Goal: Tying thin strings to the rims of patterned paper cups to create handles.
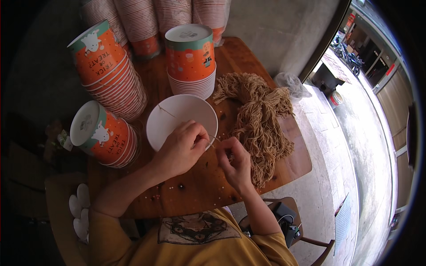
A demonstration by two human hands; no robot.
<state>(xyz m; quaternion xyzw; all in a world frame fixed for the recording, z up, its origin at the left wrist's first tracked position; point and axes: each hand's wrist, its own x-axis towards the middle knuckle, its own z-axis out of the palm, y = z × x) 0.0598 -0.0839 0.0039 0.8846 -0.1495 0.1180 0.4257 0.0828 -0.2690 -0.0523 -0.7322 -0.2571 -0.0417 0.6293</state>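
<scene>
A round wooden table (pixel 199 186) fills the middle of the frame, with grey concrete floor to the right. At centre, the left hand (pixel 182 148) rests curled over the rim of a white paper bowl (pixel 177 117), fingers pinched on a thin tan string (pixel 212 142). Just right of it, the right hand (pixel 235 162) pinches the same string. A heap of tan strings (pixel 259 119) lies right of centre, touching the right hand. Stacks of orange paper cups (pixel 108 75) crowd the upper left, another stack (pixel 191 60) stands behind the bowl
</scene>
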